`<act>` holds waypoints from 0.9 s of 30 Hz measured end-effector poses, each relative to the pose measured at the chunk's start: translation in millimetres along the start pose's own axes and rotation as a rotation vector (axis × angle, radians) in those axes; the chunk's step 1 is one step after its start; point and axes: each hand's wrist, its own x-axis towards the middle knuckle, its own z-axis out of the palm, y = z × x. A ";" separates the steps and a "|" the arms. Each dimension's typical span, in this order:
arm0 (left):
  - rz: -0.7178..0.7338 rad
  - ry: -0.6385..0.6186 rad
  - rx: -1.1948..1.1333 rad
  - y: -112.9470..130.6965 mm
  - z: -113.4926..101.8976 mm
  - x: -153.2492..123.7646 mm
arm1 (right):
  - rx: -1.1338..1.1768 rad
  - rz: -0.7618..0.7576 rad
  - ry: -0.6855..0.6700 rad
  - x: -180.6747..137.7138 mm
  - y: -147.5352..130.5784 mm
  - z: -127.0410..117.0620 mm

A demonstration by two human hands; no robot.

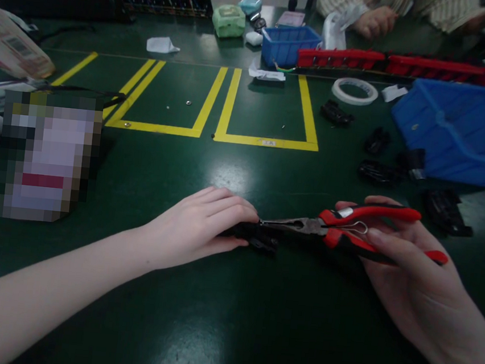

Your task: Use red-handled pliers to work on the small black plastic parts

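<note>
My left hand is closed over a small black plastic part on the dark green table; its fingers hide most of the piece. In my right hand is a pair of needle-nose pliers with red and black handles. The jaws point left, and their tips are at the black part beside my left fingertips. Whether the tips grip anything is too small to tell. A bent wire spring shows between the handles, near my right thumb.
Several black parts lie at the right by a tilted blue bin. Behind are a tape roll, a small blue basket and red racks. A co-worker's hand rests beyond. Yellow tape marks the table.
</note>
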 end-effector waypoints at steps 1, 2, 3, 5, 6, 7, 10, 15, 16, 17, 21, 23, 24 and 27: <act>-0.002 -0.002 0.000 0.4 -0.1 0.1 | 0.004 -0.004 -0.007 0.2 -0.4 -0.3; -0.004 -0.002 0.001 0.7 -0.2 0.2 | 0.007 -0.008 -0.018 0.6 -0.9 -0.3; -0.005 -0.001 0.004 0.9 -0.2 0.3 | 0.008 -0.009 -0.031 1.1 -1.3 0.0; -0.006 0.001 0.015 0.9 -0.2 0.3 | 0.005 -0.011 -0.042 2.2 -1.7 1.1; -0.006 0.001 0.020 0.8 -0.1 0.3 | 0.001 -0.010 -0.039 2.7 -1.7 1.7; -0.005 0.000 0.023 0.6 0.1 0.2 | -0.001 -0.008 -0.030 3.0 -1.6 2.3; 0.001 -0.002 0.023 0.0 0.3 0.0 | 0.010 0.010 -0.017 3.1 -1.2 3.7; 0.012 -0.008 0.027 -2.1 0.0 -0.3 | 0.033 0.025 -0.023 1.3 -1.2 4.6; 0.017 -0.009 0.028 -2.6 0.0 -0.3 | 0.031 0.024 -0.029 1.1 -1.1 4.5; 0.022 -0.009 0.030 -3.1 -0.1 -0.3 | 0.028 0.020 -0.039 1.0 -0.9 4.4; 0.055 -0.010 0.037 -4.7 -0.2 0.3 | 0.011 0.001 -0.065 1.4 0.1 3.3; 0.064 -0.014 0.029 -5.1 -0.3 0.6 | 0.014 0.002 -0.069 1.5 0.3 2.8; 0.063 -0.014 0.023 -5.3 -0.4 0.6 | 0.017 0.004 -0.071 1.4 0.2 2.5; 0.058 -0.016 0.008 -5.7 -0.8 0.4 | 0.034 0.008 -0.080 1.4 -0.1 2.1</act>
